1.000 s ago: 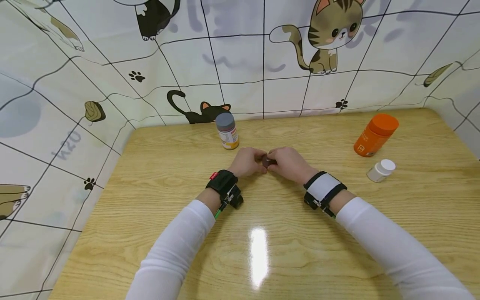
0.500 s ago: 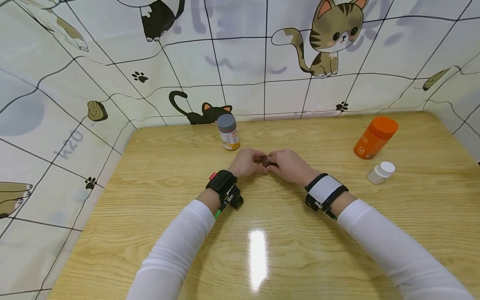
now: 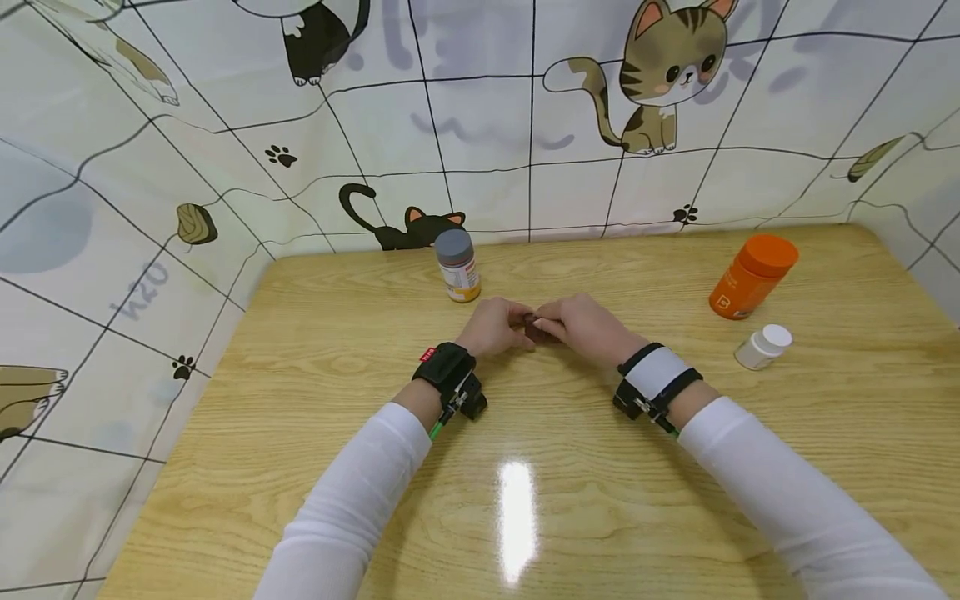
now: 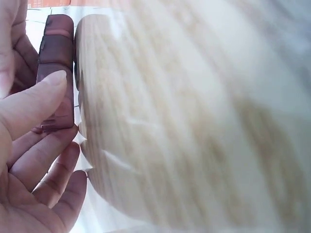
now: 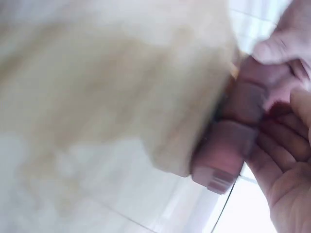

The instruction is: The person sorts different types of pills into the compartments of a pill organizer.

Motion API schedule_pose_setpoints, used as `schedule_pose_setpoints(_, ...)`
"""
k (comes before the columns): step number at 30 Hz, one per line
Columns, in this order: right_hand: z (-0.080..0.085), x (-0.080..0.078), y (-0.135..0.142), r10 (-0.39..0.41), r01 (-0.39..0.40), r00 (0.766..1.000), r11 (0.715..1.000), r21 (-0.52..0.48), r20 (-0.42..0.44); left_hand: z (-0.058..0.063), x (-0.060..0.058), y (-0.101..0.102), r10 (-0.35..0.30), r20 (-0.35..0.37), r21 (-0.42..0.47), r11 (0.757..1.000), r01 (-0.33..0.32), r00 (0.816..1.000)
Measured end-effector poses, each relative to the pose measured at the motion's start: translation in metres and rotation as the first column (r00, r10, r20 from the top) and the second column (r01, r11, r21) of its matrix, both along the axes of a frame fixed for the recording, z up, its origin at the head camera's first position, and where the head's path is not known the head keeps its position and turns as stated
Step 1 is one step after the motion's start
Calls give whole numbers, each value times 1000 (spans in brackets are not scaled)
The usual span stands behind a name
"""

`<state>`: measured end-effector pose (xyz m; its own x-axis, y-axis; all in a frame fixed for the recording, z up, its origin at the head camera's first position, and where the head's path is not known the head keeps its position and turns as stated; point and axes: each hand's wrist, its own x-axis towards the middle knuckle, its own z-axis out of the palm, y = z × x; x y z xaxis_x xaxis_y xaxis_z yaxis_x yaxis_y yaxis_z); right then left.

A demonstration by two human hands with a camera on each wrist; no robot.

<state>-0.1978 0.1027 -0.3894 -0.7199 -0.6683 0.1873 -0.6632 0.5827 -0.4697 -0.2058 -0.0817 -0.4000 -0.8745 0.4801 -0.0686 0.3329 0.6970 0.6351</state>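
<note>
Both hands meet over the table around a small reddish-brown pill organizer [image 3: 534, 332] with a row of lidded compartments. My left hand [image 3: 495, 327] grips one end of it; in the left wrist view its thumb lies along the pill organizer [image 4: 55, 53] and the fingers curl beneath. My right hand [image 3: 588, 327] pinches at the other end. In the right wrist view a pinkish translucent flap stands out from the side of the pill organizer [image 5: 241, 102], close to the right thumb. The right fingers pass behind the box and are partly hidden.
A grey-capped bottle [image 3: 457, 267] stands just beyond the left hand. Over to the right are an orange bottle [image 3: 752, 277] and a small white bottle [image 3: 763, 347]. The wooden table [image 3: 360, 333] ends at a cat-patterned curtain [image 3: 480, 117].
The right hand and wrist have shifted slightly to the right, and its fingers have changed position on the pill organizer. The left hand stays nearly still, and the bottles keep their places.
</note>
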Motion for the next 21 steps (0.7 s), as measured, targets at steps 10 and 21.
schedule_pose_setpoints(10,-1,-28,4,-139,210,939,956,-203,315,-1,2,3,80,17,-63,995,-79,997)
schedule_pose_setpoints(21,-9,-47,5,-48,326,734,900,-289,678,1,2,4,66,-16,-110,992,-67,998)
